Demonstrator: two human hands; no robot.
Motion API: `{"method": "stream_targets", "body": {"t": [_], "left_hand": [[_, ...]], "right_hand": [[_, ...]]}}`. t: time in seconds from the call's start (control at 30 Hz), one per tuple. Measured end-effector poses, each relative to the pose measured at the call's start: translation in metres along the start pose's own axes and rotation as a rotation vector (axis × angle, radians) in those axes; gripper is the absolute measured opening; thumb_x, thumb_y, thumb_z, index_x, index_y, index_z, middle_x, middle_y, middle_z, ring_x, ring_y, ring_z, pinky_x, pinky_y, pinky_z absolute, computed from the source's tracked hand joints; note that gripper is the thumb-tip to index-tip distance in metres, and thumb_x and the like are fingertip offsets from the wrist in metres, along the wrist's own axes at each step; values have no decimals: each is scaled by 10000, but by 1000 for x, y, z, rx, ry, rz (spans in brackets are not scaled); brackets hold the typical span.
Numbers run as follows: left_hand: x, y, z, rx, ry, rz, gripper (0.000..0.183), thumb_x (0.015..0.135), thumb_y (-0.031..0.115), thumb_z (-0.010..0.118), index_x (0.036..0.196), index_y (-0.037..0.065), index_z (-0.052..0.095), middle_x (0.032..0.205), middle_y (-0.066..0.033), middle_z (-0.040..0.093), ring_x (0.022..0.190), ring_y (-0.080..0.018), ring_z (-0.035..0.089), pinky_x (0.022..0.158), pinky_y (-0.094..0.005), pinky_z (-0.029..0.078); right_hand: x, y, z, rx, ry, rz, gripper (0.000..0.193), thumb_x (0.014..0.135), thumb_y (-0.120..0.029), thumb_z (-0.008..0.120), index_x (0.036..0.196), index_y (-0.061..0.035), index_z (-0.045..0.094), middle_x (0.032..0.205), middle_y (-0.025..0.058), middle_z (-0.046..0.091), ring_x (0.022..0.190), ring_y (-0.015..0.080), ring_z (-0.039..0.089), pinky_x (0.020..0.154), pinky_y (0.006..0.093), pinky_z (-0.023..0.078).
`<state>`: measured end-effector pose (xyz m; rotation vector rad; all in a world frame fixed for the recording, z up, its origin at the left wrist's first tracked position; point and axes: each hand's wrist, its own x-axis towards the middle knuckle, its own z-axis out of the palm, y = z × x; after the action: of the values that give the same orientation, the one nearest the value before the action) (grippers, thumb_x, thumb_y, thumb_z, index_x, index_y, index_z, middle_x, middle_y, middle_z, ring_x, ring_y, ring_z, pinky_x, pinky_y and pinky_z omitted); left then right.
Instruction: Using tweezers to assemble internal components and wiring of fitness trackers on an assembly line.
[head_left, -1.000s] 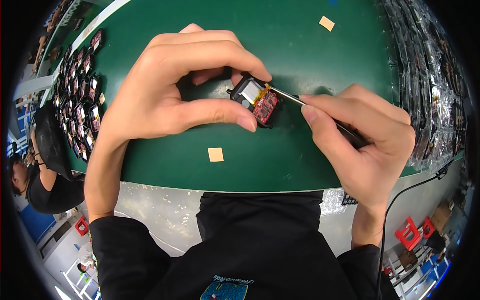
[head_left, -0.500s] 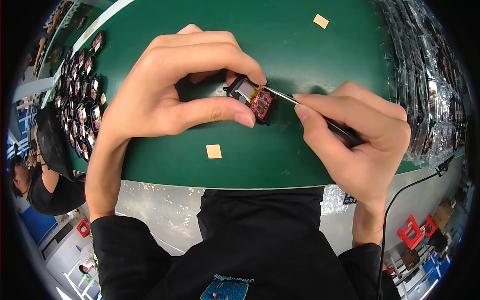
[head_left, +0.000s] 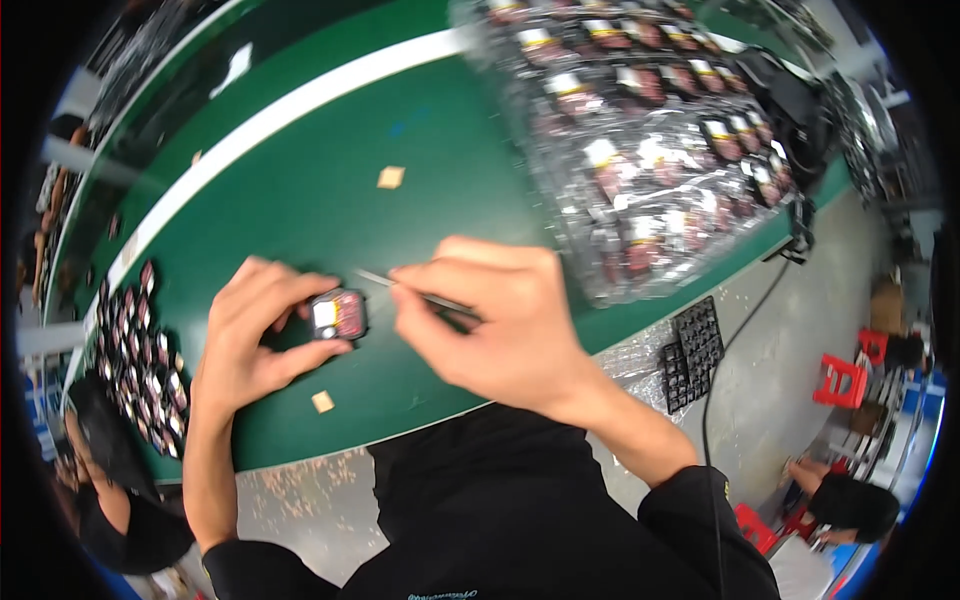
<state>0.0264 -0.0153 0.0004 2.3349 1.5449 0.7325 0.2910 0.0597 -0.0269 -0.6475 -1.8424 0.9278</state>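
Observation:
Between the thumb and fingers of my left hand [head_left: 250,325] is a small black-cased electronic device [head_left: 346,314]. Its upturned inside shows a white part and a red circuit board. My right hand [head_left: 505,315] pinches a slim tool [head_left: 440,301] with a thin metal tip and a dark handle. The tool tip points at the device but stands a little apart from it, above the green table [head_left: 300,220]. Motion blurs the picture somewhat, so fine detail of the device is lost.
Clear plastic trays [head_left: 590,275] of similar devices are stacked at the right. Many loose devices [head_left: 135,350] lie at the left. Two small tan squares, one far [head_left: 391,178] and one near [head_left: 322,402], rest on the table. A black cable [head_left: 745,330] hangs at the right. Another person [head_left: 125,520] sits left.
The view has swung to the right, bringing the tray stack further in. The tool tip was at the device's board and has moved away from it. Both hands keep their holds.

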Motion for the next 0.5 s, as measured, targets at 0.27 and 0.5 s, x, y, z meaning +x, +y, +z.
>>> {"method": "stream_targets", "body": {"t": [0.27,0.5], "left_hand": [[57,17,-13,-372,146,-86,538,702,183,1002,1169,17,791,931,-19,709,711,-83,554,623,-248,426],[236,78,37,-224,22,620,450,855,252,937,1224,34,800,1078,-85,735,981,-291,689,888,-414,540]], "right_hand": [[-7,4,0,33,0,47,94,883,2,802,969,36,817,787,136,732,616,279,704,568,386,531],[-6,-2,-3,9,-27,26,101,896,-28,806,970,40,811,821,163,741,694,343,749,635,417,575]]}}
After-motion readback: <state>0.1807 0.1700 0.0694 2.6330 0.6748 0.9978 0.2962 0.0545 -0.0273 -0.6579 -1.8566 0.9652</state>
